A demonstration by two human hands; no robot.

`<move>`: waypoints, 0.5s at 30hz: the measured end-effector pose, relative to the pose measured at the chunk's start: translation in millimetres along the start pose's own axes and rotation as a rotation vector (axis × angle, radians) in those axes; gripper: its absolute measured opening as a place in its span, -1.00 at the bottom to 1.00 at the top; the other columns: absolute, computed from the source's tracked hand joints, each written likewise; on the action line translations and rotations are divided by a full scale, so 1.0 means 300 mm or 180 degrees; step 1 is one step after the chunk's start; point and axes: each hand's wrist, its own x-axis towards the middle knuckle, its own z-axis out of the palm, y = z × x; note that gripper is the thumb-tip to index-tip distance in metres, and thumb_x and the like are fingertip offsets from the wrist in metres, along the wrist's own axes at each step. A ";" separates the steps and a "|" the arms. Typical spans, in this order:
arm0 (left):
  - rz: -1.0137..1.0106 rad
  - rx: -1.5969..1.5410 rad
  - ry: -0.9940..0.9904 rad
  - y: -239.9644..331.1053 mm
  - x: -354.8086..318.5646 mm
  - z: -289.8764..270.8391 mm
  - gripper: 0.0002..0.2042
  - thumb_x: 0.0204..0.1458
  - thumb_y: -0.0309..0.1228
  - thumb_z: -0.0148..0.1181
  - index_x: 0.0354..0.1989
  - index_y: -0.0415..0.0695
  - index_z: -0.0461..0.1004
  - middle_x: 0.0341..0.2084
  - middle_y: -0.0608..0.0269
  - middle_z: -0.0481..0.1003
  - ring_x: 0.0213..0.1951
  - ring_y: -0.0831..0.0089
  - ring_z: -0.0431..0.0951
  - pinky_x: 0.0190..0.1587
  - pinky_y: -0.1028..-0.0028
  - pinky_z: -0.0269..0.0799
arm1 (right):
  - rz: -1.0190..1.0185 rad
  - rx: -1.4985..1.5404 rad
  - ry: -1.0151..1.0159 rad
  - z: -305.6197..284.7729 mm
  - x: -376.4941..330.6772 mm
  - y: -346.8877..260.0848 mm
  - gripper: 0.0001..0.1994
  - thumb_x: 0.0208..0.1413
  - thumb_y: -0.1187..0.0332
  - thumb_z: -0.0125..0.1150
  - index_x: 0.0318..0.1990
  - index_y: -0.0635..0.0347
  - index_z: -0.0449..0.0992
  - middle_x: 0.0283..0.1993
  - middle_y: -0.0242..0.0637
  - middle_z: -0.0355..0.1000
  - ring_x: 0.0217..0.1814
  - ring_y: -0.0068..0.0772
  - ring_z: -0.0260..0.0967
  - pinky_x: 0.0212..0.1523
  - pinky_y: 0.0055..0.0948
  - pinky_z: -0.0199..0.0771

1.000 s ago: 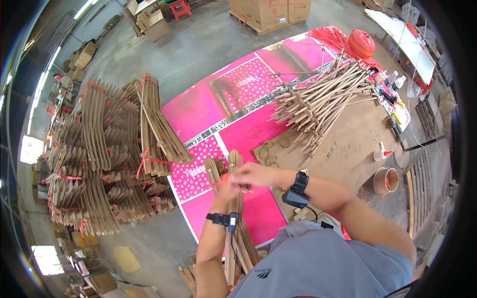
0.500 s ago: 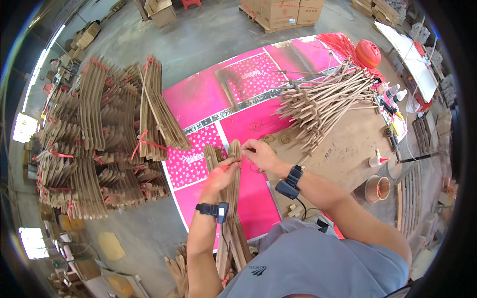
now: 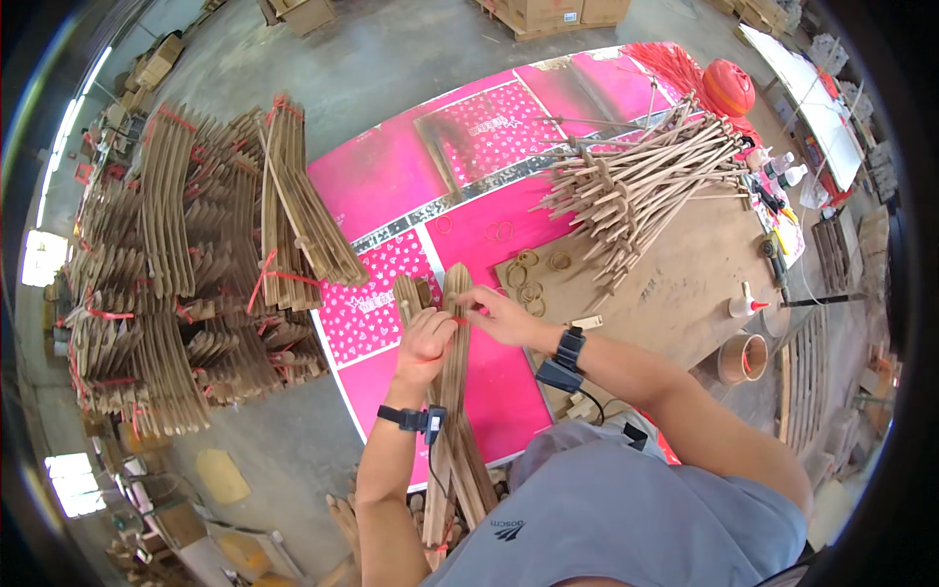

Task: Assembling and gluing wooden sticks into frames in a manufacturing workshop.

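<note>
Grasping a red strip (image 3: 461, 320) in the left grip (image 3: 426, 338), with curled fingers. Meeting it from the other side with the right grip (image 3: 501, 315), near the strip; cannot tell whether closed on it. Holding both directly over a wooden slat bundle (image 3: 457, 281), just short of its far end, lengthwise on the pink table (image 3: 509, 386). Showing just left a second slat bundle (image 3: 405, 293), partly hidden behind the left grip.

Brown wooden strips (image 3: 453, 382), red strand (image 3: 460, 321), pink tabletop (image 3: 504, 382), white-on-pink patterned panel (image 3: 357, 328), grey-blue shirt (image 3: 646, 519), red ball (image 3: 728, 86)
</note>
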 end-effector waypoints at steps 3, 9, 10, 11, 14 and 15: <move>-0.0115 0.0244 0.0240 -0.016 -0.024 0.022 -0.79 -0.05 -0.61 0.33 -0.22 -0.16 0.56 -0.25 0.11 0.59 -0.15 0.06 0.62 -0.03 0.17 0.56 | -0.0119 0.0034 0.0102 0.040 0.067 -0.026 -0.72 0.28 0.46 0.12 0.12 0.21 0.51 0.00 -0.06 0.50 0.02 -0.05 0.51 0.07 -0.20 0.52; -0.0907 0.0081 0.0616 -0.014 -0.029 0.061 -0.84 0.03 -0.50 0.38 -0.21 -0.16 0.58 -0.23 0.15 0.59 -0.15 0.11 0.61 0.03 0.15 0.53 | -0.0395 -0.0703 -0.0410 -0.003 0.111 -0.018 -0.77 0.29 0.38 0.13 0.03 0.23 0.53 -0.07 -0.02 0.52 0.02 0.08 0.49 0.04 -0.08 0.52; -0.0923 0.0095 0.0627 -0.025 -0.036 0.061 -0.84 0.03 -0.50 0.38 -0.21 -0.16 0.58 -0.23 0.15 0.59 -0.15 0.11 0.61 0.03 0.15 0.53 | -0.0480 -0.0951 -0.0444 -0.018 0.108 -0.034 -0.79 0.28 0.35 0.14 -0.03 0.25 0.54 -0.10 -0.04 0.52 0.00 0.09 0.49 0.01 -0.06 0.52; -0.0959 0.0032 0.0705 -0.042 -0.045 0.063 -0.85 0.01 -0.49 0.41 -0.25 -0.16 0.60 -0.26 0.16 0.60 -0.17 0.12 0.61 0.01 0.17 0.53 | -0.0494 -0.0949 -0.0464 -0.025 0.101 -0.033 -0.79 0.28 0.35 0.14 -0.03 0.25 0.54 -0.10 -0.04 0.52 0.00 0.09 0.49 0.01 -0.06 0.52; -0.1260 0.0001 0.0908 -0.109 -0.108 0.071 -0.87 -0.03 -0.48 0.45 -0.33 -0.16 0.62 -0.32 0.16 0.60 -0.20 0.13 0.60 -0.02 0.20 0.52 | -0.0848 -0.1480 -0.0336 -0.052 0.053 0.001 -0.83 0.28 0.30 0.15 -0.18 0.23 0.52 -0.19 -0.10 0.51 -0.06 0.08 0.49 -0.04 -0.03 0.52; -0.1511 0.0013 0.1024 -0.140 -0.140 0.071 -0.88 -0.05 -0.48 0.47 -0.38 -0.16 0.63 -0.36 0.15 0.60 -0.22 0.13 0.60 -0.03 0.22 0.52 | -0.0751 -0.1625 -0.0316 -0.064 0.037 0.045 -0.83 0.28 0.29 0.15 -0.21 0.21 0.51 -0.24 -0.11 0.49 -0.09 0.06 0.49 -0.08 -0.02 0.52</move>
